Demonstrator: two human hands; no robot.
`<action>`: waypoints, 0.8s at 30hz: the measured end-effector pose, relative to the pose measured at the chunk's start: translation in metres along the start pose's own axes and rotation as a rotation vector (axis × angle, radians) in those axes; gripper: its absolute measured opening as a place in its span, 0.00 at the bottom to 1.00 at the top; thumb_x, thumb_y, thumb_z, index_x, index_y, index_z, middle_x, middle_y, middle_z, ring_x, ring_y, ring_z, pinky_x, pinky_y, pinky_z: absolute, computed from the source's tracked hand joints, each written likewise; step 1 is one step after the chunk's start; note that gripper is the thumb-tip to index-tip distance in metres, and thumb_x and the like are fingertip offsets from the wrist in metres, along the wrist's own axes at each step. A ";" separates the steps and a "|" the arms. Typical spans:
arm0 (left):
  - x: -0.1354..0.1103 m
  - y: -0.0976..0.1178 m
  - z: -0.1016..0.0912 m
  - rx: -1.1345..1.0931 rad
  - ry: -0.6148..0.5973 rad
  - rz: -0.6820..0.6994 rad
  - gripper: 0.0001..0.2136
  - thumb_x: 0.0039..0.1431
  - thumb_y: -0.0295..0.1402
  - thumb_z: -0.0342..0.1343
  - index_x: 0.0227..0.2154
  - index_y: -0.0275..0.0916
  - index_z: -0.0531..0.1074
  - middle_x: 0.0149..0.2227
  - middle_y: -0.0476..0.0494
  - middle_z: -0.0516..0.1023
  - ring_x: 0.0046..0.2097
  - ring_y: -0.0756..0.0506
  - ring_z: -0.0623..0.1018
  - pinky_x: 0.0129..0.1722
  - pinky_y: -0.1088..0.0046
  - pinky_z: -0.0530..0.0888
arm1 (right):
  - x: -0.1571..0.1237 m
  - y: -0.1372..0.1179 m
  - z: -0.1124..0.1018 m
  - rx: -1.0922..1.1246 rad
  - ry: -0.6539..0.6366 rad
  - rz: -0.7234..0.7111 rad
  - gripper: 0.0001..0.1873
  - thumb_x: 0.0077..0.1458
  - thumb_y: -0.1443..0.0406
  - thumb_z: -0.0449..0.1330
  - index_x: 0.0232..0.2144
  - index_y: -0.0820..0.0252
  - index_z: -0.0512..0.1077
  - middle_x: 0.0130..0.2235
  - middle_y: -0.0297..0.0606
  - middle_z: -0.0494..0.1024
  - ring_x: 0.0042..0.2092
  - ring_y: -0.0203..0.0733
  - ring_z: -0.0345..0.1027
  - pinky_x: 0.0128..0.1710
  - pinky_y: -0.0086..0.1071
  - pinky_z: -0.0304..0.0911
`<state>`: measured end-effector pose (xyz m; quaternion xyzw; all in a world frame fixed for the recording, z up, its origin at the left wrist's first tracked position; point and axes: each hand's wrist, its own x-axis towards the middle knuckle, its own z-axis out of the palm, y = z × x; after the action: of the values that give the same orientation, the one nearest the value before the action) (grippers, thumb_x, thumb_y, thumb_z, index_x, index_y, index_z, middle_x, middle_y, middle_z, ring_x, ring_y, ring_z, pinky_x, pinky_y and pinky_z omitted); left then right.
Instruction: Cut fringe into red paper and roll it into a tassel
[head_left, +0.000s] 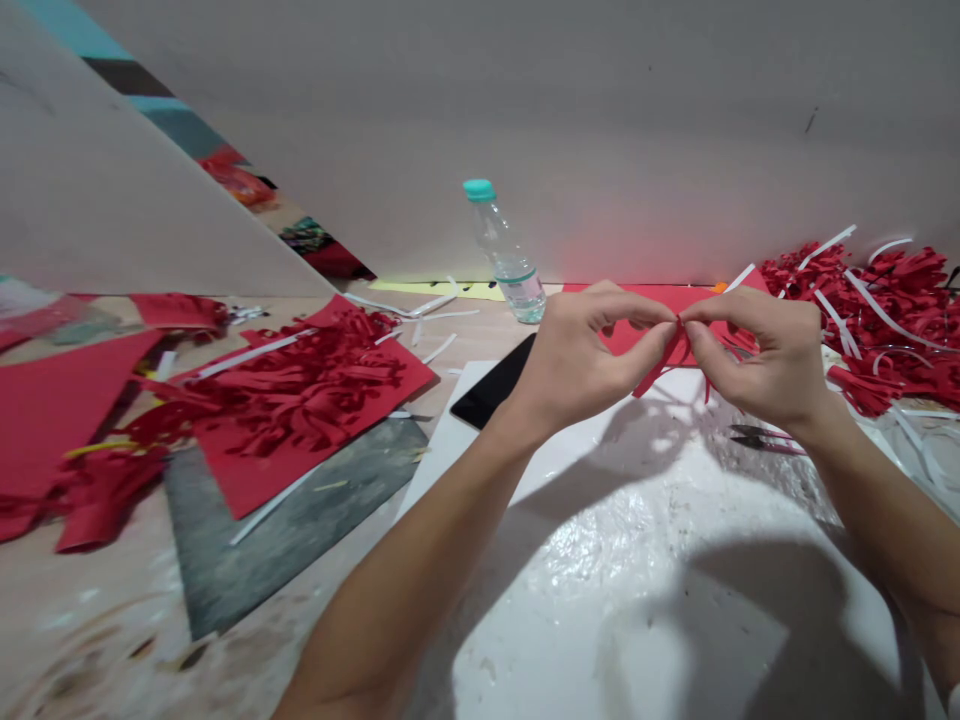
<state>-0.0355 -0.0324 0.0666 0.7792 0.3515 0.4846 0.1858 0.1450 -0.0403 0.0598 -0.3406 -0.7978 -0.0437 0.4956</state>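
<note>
Above a white board, my left hand and my right hand meet fingertip to fingertip. Thumb and forefinger of each are pinched on a small red strip piece, mostly covered by the fingers. Narrow red ends hang below the fingertips; whether they all belong to one piece I cannot tell. Behind the hands lies a flat red sheet. Under my right wrist rests a small pair of scissors with dark tips, its handles partly hidden. A dark phone lies at the board's left edge, partly behind my left hand.
A clear bottle with a teal cap stands by the back wall. Red fringed pieces lie on a red sheet over a dark mat at left. More red pieces and white strips are heaped at right.
</note>
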 end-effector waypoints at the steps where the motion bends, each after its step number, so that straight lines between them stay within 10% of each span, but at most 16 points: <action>1: 0.000 0.000 0.000 -0.001 -0.001 0.003 0.06 0.55 0.32 0.58 0.26 0.42 0.80 0.29 0.47 0.82 0.32 0.46 0.77 0.34 0.68 0.73 | 0.000 0.000 0.000 0.002 -0.001 -0.001 0.06 0.53 0.69 0.59 0.30 0.56 0.76 0.29 0.35 0.82 0.29 0.39 0.73 0.32 0.34 0.67; 24: 0.000 0.000 -0.001 0.008 -0.004 -0.003 0.05 0.54 0.33 0.59 0.25 0.43 0.79 0.27 0.47 0.81 0.32 0.46 0.76 0.32 0.68 0.70 | -0.002 0.003 0.001 -0.040 0.000 -0.071 0.07 0.56 0.68 0.58 0.30 0.53 0.76 0.30 0.35 0.81 0.31 0.40 0.74 0.34 0.36 0.67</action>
<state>-0.0364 -0.0324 0.0666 0.7804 0.3543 0.4813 0.1839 0.1470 -0.0391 0.0568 -0.3221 -0.8083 -0.0773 0.4867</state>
